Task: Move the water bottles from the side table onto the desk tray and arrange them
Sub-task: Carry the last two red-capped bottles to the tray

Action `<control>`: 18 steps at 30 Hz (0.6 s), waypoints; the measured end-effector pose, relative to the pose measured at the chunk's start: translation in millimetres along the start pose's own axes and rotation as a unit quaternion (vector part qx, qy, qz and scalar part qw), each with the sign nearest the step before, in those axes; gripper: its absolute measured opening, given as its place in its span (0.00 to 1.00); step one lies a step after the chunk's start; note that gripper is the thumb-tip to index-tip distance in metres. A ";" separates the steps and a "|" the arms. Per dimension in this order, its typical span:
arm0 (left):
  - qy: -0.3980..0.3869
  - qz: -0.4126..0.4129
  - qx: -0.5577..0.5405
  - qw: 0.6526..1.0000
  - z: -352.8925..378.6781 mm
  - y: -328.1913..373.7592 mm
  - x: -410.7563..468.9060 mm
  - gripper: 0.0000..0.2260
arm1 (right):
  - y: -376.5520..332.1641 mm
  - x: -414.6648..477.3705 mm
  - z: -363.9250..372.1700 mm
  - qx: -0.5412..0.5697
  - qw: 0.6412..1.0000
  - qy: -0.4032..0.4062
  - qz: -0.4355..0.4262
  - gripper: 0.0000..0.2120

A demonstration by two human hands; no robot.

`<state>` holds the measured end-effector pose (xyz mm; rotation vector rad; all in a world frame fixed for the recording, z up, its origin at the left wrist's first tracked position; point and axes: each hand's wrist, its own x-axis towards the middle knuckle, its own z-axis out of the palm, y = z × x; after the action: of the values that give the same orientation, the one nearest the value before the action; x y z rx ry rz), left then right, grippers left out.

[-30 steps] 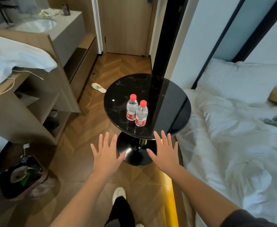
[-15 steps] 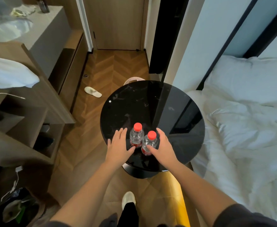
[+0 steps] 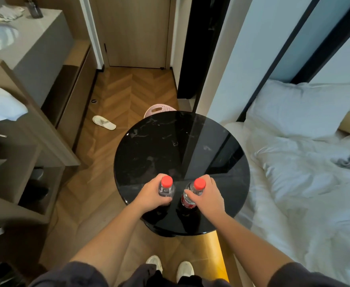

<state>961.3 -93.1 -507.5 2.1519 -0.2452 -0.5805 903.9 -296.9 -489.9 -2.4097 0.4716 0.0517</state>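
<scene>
While both clear, red-capped bottles stand near the near edge of the black side table (image 3: pixel 211 141), the left hand (image 3: pixel 151 193) wraps the left bottle (image 3: pixel 166 188) and the right hand (image 3: pixel 208 195) clasps the right bottle (image 3: pixel 191 195).

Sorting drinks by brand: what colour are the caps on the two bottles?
Red, both caps, on the bottles gripped by each hand; clearest in the head view.

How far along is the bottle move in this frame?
Done: nothing delivered. In hand: left hand grips one clear plastic red-capped water bottle, right hand its twin, both at the round black side table. Left: carry them to the desk tray, unseen, and arrange.
</scene>
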 end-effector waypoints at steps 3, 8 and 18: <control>-0.020 -0.014 -0.017 1.000 -1.7 -6.8 -0.4 0.26 | 7.8 8.1 1.8 0.071 0.995 -0.066 0.011 0.24; 0.040 -0.070 -0.091 0.993 21.6 -21.0 -8.8 0.29 | 14.7 11.6 10.7 0.150 0.979 -0.124 0.064 0.29; 0.076 -0.099 -0.131 0.983 40.2 -21.4 -5.8 0.23 | 23.6 6.9 24.6 0.190 0.972 -0.088 0.110 0.27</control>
<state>935.9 -106.4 -543.4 1.9625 0.1257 -0.5247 904.2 -300.4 -524.5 -1.9509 0.6042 0.2478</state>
